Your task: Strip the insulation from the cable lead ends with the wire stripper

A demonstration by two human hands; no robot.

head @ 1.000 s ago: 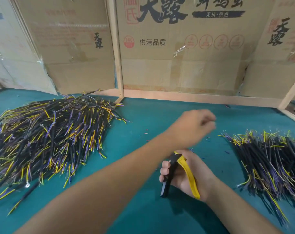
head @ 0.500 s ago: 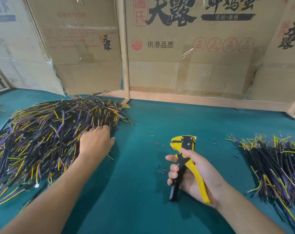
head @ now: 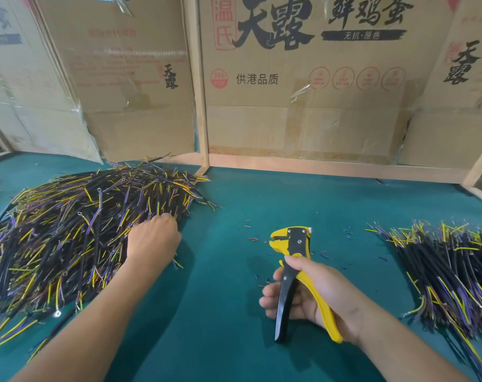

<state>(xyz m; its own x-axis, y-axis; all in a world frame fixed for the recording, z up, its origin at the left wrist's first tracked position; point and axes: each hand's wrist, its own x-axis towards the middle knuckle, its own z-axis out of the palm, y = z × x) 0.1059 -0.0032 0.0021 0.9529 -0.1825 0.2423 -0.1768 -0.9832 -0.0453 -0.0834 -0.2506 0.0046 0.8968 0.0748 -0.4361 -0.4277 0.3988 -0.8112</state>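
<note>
L hand (head: 153, 238) on cables (head: 69, 232) (knuckles up).

- Matt green cloth is seen on the table (head: 220, 312).
- Glossy yellow plastic and black metal are shown by the wire stripper (head: 295, 244).
- Matt cardboard (head: 303, 106), partly taped, is seen at twelve o'clock.

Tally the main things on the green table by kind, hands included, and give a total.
Cable piles: 2, the left pile and the right pile
Wire stripper: 1
Hands: 2, the left hand and the right hand
Total: 5
The insulation scraps are too small to count.
</note>
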